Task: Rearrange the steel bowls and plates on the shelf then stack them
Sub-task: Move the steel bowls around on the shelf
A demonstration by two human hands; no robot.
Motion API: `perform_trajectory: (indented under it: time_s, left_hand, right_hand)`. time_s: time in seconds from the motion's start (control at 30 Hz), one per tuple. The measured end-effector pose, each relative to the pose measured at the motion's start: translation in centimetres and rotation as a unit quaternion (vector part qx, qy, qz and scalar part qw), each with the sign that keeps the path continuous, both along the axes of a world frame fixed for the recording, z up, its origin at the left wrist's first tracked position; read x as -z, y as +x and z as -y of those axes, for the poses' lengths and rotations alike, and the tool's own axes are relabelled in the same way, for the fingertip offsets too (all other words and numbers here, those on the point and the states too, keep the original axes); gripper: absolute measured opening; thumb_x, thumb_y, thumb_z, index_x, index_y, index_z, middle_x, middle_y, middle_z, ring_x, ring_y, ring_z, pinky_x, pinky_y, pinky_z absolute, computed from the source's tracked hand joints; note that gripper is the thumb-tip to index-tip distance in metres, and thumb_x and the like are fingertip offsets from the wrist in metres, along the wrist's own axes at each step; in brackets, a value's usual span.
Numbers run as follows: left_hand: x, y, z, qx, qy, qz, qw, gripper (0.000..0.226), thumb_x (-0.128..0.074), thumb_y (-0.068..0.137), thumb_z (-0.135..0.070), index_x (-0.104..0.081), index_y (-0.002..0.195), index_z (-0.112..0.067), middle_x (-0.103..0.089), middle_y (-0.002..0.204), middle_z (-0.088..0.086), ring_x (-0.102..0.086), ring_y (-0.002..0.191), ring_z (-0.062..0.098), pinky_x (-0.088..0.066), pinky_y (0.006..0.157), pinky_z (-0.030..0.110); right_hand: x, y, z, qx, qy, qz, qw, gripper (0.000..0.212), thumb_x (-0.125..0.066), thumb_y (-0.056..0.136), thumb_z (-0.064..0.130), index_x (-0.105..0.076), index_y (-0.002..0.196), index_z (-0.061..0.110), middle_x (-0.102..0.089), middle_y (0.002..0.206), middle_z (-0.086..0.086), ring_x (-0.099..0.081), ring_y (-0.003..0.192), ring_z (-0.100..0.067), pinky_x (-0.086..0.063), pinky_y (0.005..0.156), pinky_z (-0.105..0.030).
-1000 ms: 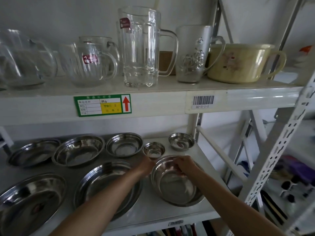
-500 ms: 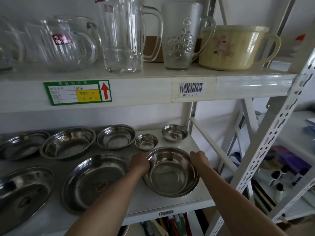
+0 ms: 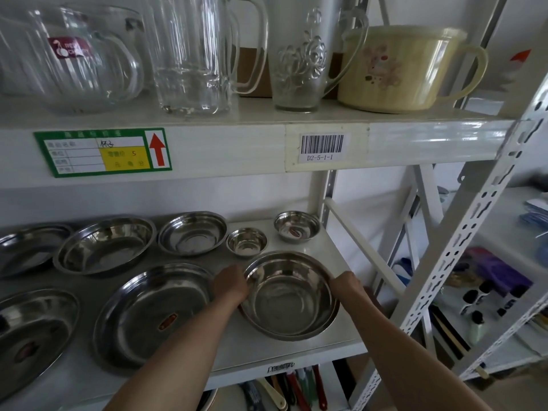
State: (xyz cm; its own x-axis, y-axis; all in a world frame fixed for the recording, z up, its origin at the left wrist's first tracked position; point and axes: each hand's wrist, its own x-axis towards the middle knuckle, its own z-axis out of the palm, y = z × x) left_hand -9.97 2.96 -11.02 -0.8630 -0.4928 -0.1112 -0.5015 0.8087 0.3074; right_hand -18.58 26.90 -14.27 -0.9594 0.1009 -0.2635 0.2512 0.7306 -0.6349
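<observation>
**Both hands on the big steel bowl at the shelf's right end**

The large steel bowl [image 3: 289, 295] sits at the front right of the lower shelf [image 3: 335, 253], and it looks to be nested in a second bowl whose rim shows just under its near edge. The left hand [image 3: 229, 284] holds the bowl's left rim with fingers curled over it; the right hand [image 3: 345, 284] holds the right rim in the same grip.

Just behind the bowl stand two small bowls: one [image 3: 246, 242] near the left hand, another [image 3: 297, 225] further back right. A medium bowl [image 3: 192, 232] and a wider bowl [image 3: 105, 244] continue the back row leftward. A broad plate [image 3: 154, 312] lies beside the left forearm, with another plate [image 3: 32, 330] at the far left front.

On the upper shelf stand glass jugs [image 3: 195, 54] and a yellow plastic pot [image 3: 403, 68].
</observation>
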Motion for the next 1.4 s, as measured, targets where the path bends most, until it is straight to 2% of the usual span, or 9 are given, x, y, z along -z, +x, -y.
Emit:
perform_trajectory:
  time_s: [0.27,0.43,0.6,0.73,0.93,1.1,1.2,1.3,1.4]
  left_hand:
    - [0.5,-0.1,0.3,-0.011,0.007,-0.015,1.0,0.036,-0.049,0.091,-0.021,-0.058,0.121,-0.005,-0.061,0.129,0.014,-0.057,0.123,0.03,-0.045,0.097,0.035]
    - [0.4,-0.2,0.5,-0.018,0.032,-0.03,0.999,0.037,-0.053,0.088,-0.023,-0.062,0.116,-0.002,-0.064,0.124,0.017,-0.059,0.119,0.032,-0.048,0.095,0.035]
    - [0.0,-0.3,1.1,-0.018,0.059,-0.054,0.997,0.033,-0.053,0.087,-0.022,-0.066,0.108,0.0,-0.067,0.116,0.019,-0.063,0.113,0.034,-0.051,0.09,0.036]
    - [0.0,-0.5,2.4,-0.024,0.098,-0.095,0.99,0.028,-0.049,0.082,-0.014,-0.069,0.091,0.002,-0.071,0.1,0.021,-0.067,0.1,0.035,-0.052,0.08,0.037]
    - [-1.6,0.7,3.5,-0.025,0.113,-0.149,0.982,0.037,-0.051,0.083,-0.007,-0.048,0.047,-0.011,-0.049,0.049,0.004,-0.056,0.062,0.03,-0.034,0.059,0.028]
    - [-2.3,1.3,5.6,-0.015,0.113,-0.188,0.976,0.041,-0.047,0.088,-0.004,-0.042,0.049,-0.016,-0.041,0.048,-0.001,-0.045,0.047,0.013,-0.033,0.047,0.022]
    - [-2.7,1.7,7.2,-0.033,0.133,-0.205,0.969,0.033,-0.049,0.088,-0.007,-0.053,0.056,-0.011,-0.056,0.056,0.008,-0.058,0.056,0.024,-0.053,0.059,0.034]
    - [-3.1,2.3,8.7,-0.05,0.142,-0.217,0.964,0.028,-0.048,0.089,-0.008,-0.056,0.062,-0.008,-0.061,0.065,0.013,-0.062,0.065,0.028,-0.056,0.071,0.04]
    - [-3.3,3.3,10.1,-0.07,0.145,-0.237,0.958,0.032,-0.046,0.092,-0.01,-0.051,0.06,-0.014,-0.057,0.062,0.009,-0.059,0.062,0.025,-0.058,0.073,0.042]
  right_hand:
    - [0.8,-0.3,-0.4,-0.016,0.016,0.009,1.0,0.015,-0.063,0.092,0.017,-0.058,0.102,0.007,-0.064,0.097,-0.013,-0.066,0.09,-0.025,-0.058,0.086,-0.039]
    - [0.6,-0.5,-0.4,-0.008,0.02,0.011,1.0,0.014,-0.065,0.091,0.015,-0.054,0.086,0.009,-0.063,0.092,-0.013,-0.065,0.08,-0.022,-0.059,0.082,-0.036]
    - [-0.5,-0.6,-0.3,-0.005,0.017,0.002,1.0,0.02,-0.066,0.089,0.017,-0.057,0.102,0.006,-0.064,0.094,-0.013,-0.065,0.082,-0.025,-0.058,0.073,-0.034]
    - [-2.1,-0.9,0.3,-0.005,0.005,0.0,1.0,0.018,-0.065,0.09,0.016,-0.06,0.102,0.004,-0.063,0.088,-0.011,-0.061,0.07,-0.02,-0.047,0.052,-0.026]
    - [-4.0,-1.1,1.7,-0.014,-0.018,-0.017,1.0,0.017,-0.063,0.09,0.018,-0.062,0.101,0.005,-0.066,0.09,-0.012,-0.065,0.074,-0.022,-0.05,0.055,-0.026]
    - [-5.6,-1.2,3.6,-0.029,-0.035,-0.04,0.998,0.013,-0.064,0.091,0.021,-0.061,0.094,0.009,-0.066,0.085,-0.01,-0.067,0.073,-0.021,-0.056,0.06,-0.029]
    - [-6.7,-0.7,5.1,-0.042,-0.048,-0.057,0.996,0.013,-0.062,0.093,0.025,-0.06,0.085,0.015,-0.066,0.082,-0.007,-0.066,0.071,-0.019,-0.058,0.064,-0.031]
    - [-7.5,-0.6,6.7,-0.043,-0.077,-0.075,0.993,0.017,-0.061,0.093,0.03,-0.062,0.086,0.016,-0.068,0.08,-0.005,-0.067,0.069,-0.018,-0.058,0.06,-0.03]
    - [-7.5,-1.1,8.5,-0.052,-0.092,-0.069,0.992,0.021,-0.058,0.09,0.038,-0.063,0.097,0.018,-0.071,0.092,-0.009,-0.07,0.081,-0.025,-0.061,0.074,-0.041]
